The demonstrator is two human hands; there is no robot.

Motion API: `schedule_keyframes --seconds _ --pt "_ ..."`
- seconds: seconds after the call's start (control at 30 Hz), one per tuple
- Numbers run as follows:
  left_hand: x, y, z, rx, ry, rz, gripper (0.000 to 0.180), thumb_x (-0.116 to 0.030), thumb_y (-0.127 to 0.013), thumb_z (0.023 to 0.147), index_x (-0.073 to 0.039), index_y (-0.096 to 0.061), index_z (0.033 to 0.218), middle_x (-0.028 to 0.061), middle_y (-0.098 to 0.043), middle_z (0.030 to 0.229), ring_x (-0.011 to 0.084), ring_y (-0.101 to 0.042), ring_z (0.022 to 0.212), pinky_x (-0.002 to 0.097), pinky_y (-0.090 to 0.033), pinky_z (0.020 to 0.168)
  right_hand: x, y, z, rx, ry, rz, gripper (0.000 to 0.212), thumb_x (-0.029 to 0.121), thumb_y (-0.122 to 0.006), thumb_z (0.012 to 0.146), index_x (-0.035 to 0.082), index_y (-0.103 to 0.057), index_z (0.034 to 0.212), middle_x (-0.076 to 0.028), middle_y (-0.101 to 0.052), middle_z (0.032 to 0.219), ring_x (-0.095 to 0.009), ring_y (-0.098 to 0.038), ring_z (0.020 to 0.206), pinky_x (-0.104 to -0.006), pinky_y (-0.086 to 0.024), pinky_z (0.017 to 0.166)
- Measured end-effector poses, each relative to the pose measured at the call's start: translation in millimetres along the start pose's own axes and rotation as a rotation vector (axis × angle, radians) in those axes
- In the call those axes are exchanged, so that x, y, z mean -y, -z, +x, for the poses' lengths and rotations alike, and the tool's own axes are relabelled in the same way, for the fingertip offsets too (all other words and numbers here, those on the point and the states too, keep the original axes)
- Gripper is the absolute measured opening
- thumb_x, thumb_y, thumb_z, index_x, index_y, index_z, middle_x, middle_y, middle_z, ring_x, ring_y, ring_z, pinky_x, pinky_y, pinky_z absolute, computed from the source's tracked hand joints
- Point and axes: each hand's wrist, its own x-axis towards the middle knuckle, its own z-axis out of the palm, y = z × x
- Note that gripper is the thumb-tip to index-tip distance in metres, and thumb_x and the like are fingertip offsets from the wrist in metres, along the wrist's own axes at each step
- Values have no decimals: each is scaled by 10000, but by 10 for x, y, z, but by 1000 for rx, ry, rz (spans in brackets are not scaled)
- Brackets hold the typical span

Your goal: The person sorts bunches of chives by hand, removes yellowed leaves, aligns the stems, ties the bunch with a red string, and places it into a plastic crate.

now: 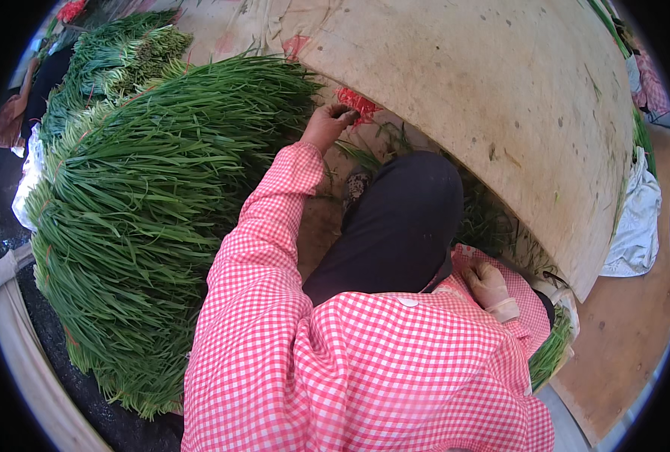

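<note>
My left hand (331, 126) is bare and stretches forward beside the edge of a large pale board. Its thumb and fingers pinch at a tangle of red ties (357, 102). Left of that arm lies a big heap of bundled green chives (150, 188), their pale stem ends facing outward and thin red bands around some bundles. My right hand (488, 284), in a pale glove, rests low by my right thigh on red-checked cloth. Its fingers are curled, and anything inside them is hidden.
The board (493, 113) slants across the front and right. Loose green leaves (493, 218) lie under its edge. More chives (551, 352) show at my right side. A white sack (634, 218) hangs at far right. Part of another person (47, 87) shows at far left.
</note>
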Motion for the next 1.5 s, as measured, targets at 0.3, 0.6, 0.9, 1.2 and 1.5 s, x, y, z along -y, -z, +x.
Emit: schedule_keyframes --seconds 0.3,0.6,0.9,1.2,1.5 --pt "-180 -27 -431 57 177 -776 69 -121 -551 882 -78 -548 935 7 -574 806 61 -412 564 208 -325 500 18 -18 -1 80 -55 -2 279 248 -577 838 27 -595 1006 -195 -626 895 -347 -605 851 -382 -465 740" --pt "-76 -73 -546 85 122 -886 53 -109 -503 878 -132 -501 830 -75 -319 553 59 -303 448 216 -233 424 51 1 -17 99 -30 -26 302 247 -568 845 8 -599 1029 -225 -620 938 -354 -602 884 -386 -464 773" --pt "599 50 -1377 -235 547 -786 21 -152 -532 861 -161 -544 876 -45 -459 688 70 -380 535 220 -294 481 74 -3 -80 85 -30 2 284 239 -572 844 21 -619 1021 -197 -632 939 -335 -607 897 -379 -464 790" --pt "-325 531 -1920 217 61 -1291 134 -232 -497 927 -111 -556 915 -7 -498 845 48 -338 549 183 -283 502 12 -49 -22 97 -40 8 259 227 -580 832 24 -635 984 -199 -633 925 -329 -613 873 -384 -469 767" --pt "-2039 375 -1538 275 -607 -384 65 -121 -534 897 -62 -561 903 -9 -491 748 100 -478 657 226 -407 604 150 10 -111 99 16 -111 304 300 -568 820 19 -624 922 -219 -615 902 -370 -588 868 -419 -453 770"
